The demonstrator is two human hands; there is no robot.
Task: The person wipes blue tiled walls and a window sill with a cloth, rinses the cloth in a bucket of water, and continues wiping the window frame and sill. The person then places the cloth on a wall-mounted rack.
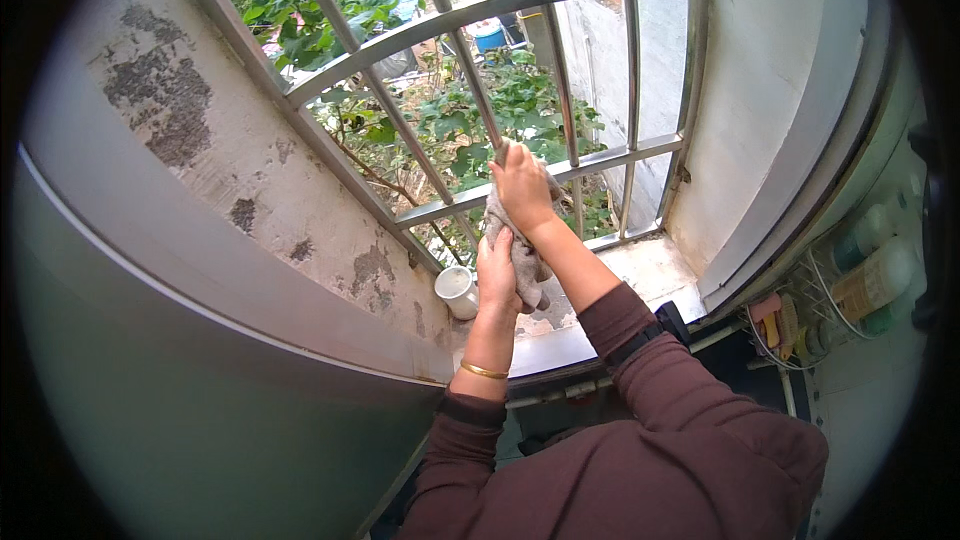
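Observation:
A grey-beige cloth (530, 271) hangs bunched between my two hands at the metal window grille (480, 197). My right hand (523, 184) presses the upper part of the cloth around a vertical bar (480, 100), near the lower crossbar. Below it, my left hand (496, 268) grips the cloth's lower part, its thumb pointing up along the fabric. Part of the bar is hidden behind the hands and cloth. Just left of my left hand, a white cup (457, 291) stands on the window sill (637, 264).
Peeling plaster covers the left wall (262, 187). A frosted sliding pane (210, 390) fills the lower left. At the right, a wire rack (787, 360) holds bottles (877, 277) and brushes (780, 322). Beyond the bars are green plants (480, 120) and a blue bucket (489, 37).

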